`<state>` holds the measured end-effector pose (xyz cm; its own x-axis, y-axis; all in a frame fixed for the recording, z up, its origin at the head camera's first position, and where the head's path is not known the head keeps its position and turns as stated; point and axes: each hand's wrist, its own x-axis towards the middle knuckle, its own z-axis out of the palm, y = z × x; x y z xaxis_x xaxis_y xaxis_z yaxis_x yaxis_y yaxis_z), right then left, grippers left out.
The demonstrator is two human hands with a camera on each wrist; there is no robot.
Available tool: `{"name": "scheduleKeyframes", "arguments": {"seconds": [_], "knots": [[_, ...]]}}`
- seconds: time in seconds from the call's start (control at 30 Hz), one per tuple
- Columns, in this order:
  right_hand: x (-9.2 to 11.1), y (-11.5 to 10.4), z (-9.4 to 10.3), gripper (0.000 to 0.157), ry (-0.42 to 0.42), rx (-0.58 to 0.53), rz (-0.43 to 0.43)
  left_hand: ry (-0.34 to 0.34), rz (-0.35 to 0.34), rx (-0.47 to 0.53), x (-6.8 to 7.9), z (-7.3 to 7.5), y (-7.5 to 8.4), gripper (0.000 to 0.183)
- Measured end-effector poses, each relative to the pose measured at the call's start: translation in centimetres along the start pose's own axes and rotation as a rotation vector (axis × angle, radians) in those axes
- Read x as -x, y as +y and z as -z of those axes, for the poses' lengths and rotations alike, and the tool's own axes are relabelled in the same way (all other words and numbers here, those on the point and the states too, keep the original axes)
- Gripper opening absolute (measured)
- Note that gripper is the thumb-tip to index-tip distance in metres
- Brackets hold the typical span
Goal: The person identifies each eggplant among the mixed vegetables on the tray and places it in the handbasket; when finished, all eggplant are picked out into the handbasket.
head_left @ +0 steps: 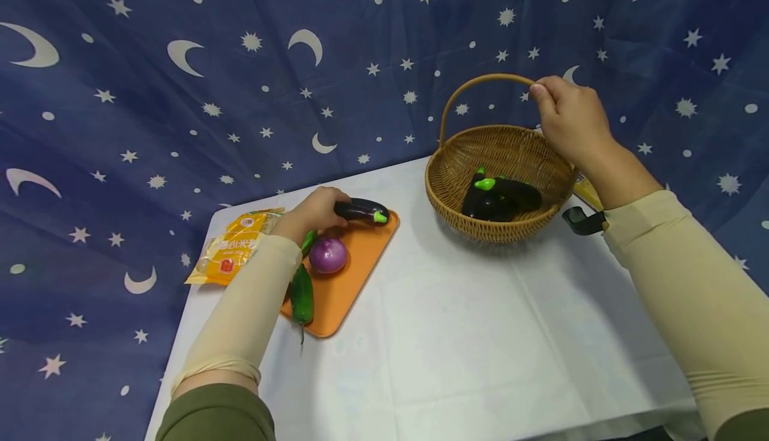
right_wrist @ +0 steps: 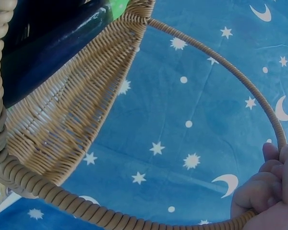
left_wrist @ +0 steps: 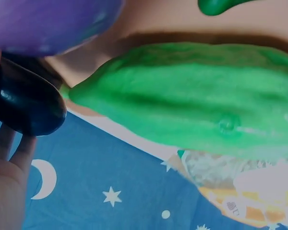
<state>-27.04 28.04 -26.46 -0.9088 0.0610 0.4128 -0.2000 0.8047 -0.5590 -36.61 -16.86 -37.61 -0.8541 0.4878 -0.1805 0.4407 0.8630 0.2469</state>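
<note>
My left hand (head_left: pixel 317 211) grips a dark purple eggplant (head_left: pixel 362 211) by one end, over the far end of an orange tray (head_left: pixel 342 294). In the left wrist view, fingers curl around the eggplant (left_wrist: pixel 26 100). A purple onion (head_left: pixel 328 255) lies on the tray, with a long green pepper (head_left: pixel 302 295) beside it. On the right, a wicker basket (head_left: pixel 498 229) holds several dark eggplants (head_left: pixel 518 194) with bright green caps. My right hand (head_left: pixel 573 121) is curled round the basket's arched handle (head_left: pixel 492 77), as the right wrist view also shows.
A yellow and clear food packet (head_left: pixel 231 247) lies left of the tray, partly behind my left forearm. Another yellow package (head_left: pixel 587 193) shows behind the basket's right side. A blue star-and-moon cloth (head_left: pixel 360 107) hangs behind the white-covered table (head_left: pixel 456 341).
</note>
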Motion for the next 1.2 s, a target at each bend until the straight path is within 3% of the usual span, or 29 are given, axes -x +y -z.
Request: {"name": "scheduleKeyframes", "arguments": {"seconds": [0.53,0.7,1.2], "knots": [[-0.1,-0.3,-0.1,0.052,0.009,0.011,0.012,0.078,-0.054,0.032,0.7,3.8,2.3,0.047],[-0.1,-0.3,-0.2,0.053,-0.001,0.015,0.009,0.097,-0.105,0.012,0.5,4.8,3.3,0.043],[0.0,-0.5,0.0,0.053,-0.04,-0.03,-0.023,0.103,-0.236,-0.037,-1.5,7.6,9.1,0.037]]}}
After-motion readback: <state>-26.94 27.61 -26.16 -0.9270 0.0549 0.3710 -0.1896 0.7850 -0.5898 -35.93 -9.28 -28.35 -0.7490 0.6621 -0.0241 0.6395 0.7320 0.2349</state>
